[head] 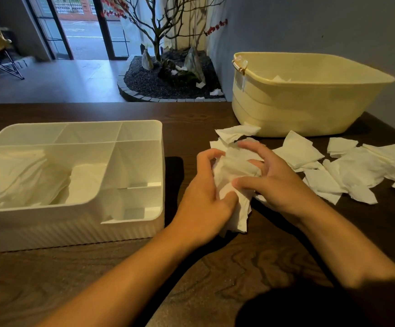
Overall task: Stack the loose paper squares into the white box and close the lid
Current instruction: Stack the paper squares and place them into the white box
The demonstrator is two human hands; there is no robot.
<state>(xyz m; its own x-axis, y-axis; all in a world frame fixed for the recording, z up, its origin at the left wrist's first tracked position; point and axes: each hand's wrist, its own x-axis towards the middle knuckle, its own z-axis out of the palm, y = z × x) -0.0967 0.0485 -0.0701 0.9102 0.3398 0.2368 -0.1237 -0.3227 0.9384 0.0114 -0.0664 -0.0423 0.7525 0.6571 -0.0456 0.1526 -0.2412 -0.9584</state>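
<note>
— Head view: bundle of paper squares (235,185) at centre, bunched and uneven, gripped from both sides. Risk?

— Likely loose edges. Lower corner hanging out at 6 o'clock of the grip, unsupported; could slip free or fan apart in transit.

— Grip itself?

— Left hand (206,201) curled round the bundle's 9 o'clock side, thumb pressing into the lower part. Right hand (269,180) at 3 o'clock, fingers (250,147) arched over the top, thumb pinching the middle. Bundle squeezed between the palms, just above the dark wooden table (215,279).

— Target?

— White divided box (130,223) at 9 o'clock, near but apart. Big compartment already holding a rumpled pile of squares (26,178); a crooked drop could ride up over the divider. No lid visible.

— Left to gather?

— Plenty: loose squares (357,171) scattered at 3 o'clock, some overlapping. Cream plastic tub (310,107) at 1 o'clock, a scrap of paper showing inside.
</note>
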